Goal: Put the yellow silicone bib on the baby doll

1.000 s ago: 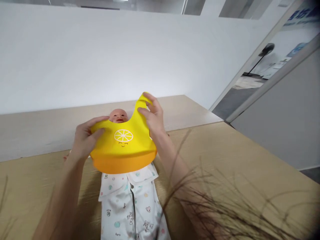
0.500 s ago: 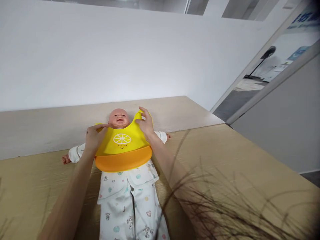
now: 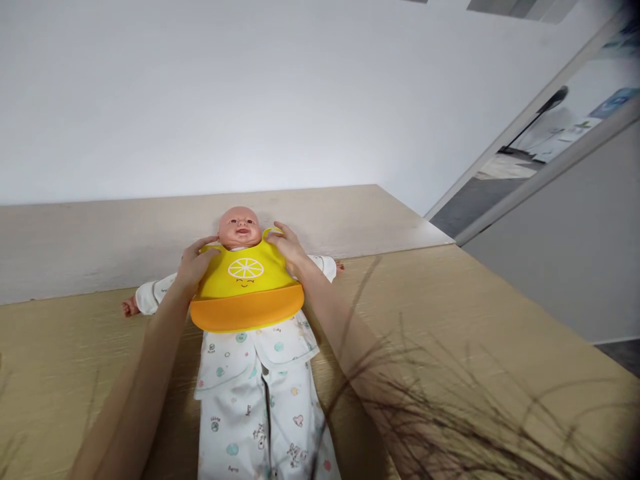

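A baby doll (image 3: 240,227) in white printed clothes lies on its back with its arms spread out. Over its chest is a yellow bib (image 3: 245,283) with a white citrus slice, a smiling face and an orange catch pocket along the bottom. My left hand (image 3: 197,261) is closed on the bib's upper left side by the doll's neck, thumb on top. On the other side, my right hand (image 3: 289,245) pinches the upper right strap beside the neck. The strap ends behind the neck are hidden.
The doll rests on a wooden table (image 3: 425,320). Behind it a pale raised board (image 3: 100,247) meets a white wall (image 3: 200,100). To the right are a grey partition (image 3: 560,227) and an opening showing a black lamp (image 3: 540,117). Blurred dark hair strands cross the lower right.
The bib's right strap has come down from its raised position to lie near the neck, my right hand with it. My left hand's fingers have moved closer around the neck side. The view has tilted slightly.
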Tool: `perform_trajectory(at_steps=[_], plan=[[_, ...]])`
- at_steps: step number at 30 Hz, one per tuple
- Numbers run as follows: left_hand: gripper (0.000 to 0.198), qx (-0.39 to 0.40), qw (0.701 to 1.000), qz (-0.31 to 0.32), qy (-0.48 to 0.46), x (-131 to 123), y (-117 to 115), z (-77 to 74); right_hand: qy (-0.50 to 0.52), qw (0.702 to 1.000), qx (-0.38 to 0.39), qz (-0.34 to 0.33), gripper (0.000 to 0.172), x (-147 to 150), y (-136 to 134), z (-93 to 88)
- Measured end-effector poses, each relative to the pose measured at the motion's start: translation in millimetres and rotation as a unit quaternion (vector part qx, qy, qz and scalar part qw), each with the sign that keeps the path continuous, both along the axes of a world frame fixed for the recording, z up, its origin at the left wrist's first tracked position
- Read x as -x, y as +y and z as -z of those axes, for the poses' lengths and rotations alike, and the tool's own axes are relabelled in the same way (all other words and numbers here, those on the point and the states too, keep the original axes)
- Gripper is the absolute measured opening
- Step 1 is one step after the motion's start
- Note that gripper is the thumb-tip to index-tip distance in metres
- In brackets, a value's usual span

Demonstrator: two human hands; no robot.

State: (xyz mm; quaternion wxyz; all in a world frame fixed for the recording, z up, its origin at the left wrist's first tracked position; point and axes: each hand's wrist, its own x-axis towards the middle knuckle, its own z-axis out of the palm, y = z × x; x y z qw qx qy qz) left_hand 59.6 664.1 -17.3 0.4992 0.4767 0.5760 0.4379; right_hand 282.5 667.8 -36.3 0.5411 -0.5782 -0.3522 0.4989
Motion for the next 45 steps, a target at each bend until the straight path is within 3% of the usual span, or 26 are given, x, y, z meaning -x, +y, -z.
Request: perform_trajectory(at_steps=[5, 12, 16, 20, 23, 27, 32, 38, 45], plan=[[0.086, 0.040, 0.996, 0.033, -0.069, 0, -2, 1.5, 0.087, 0.995, 0.023, -0.034, 0.072, 3, -3, -0.7], [0.104, 0.076, 0.988, 0.027, -0.133, 4, 3, 7.0, 0.081, 0.996, 0.024, -0.028, 0.074, 2, -1, 9.0], [0.092, 0.098, 0.982, 0.007, -0.160, 3, 4, 2.1, 0.090, 0.994, -0.011, -0.057, 0.068, -2, 2, 19.1], [0.049, 0.113, 0.973, 0.035, -0.198, 4, 3, -0.7, 0.088, 0.993, -0.033, -0.074, 0.059, -2, 2, 20.5], [0.027, 0.123, 0.961, 0.065, -0.239, 6, 4, 0.1, 0.111, 0.990, -0.028, -0.084, 0.071, 0, 0, 15.3], [0.039, 0.147, 0.955, 0.079, -0.245, 8, 6, 1.6, 0.126, 0.987, -0.028, -0.090, 0.088, 5, -3, 5.2], [0.048, 0.152, 0.944, 0.093, -0.276, 12, 7, 8.0, 0.127, 0.986, -0.066, -0.087, 0.088, 8, -4, -2.4], [0.051, 0.159, 0.918, 0.112, -0.345, 16, 13, 15.1, 0.161, 0.977, -0.110, -0.091, 0.086, 7, 0, 0.5], [0.052, 0.141, 0.911, 0.122, -0.368, 19, 15, 19.2, 0.169, 0.977, -0.106, -0.073, 0.082, 9, 3, 0.5]])
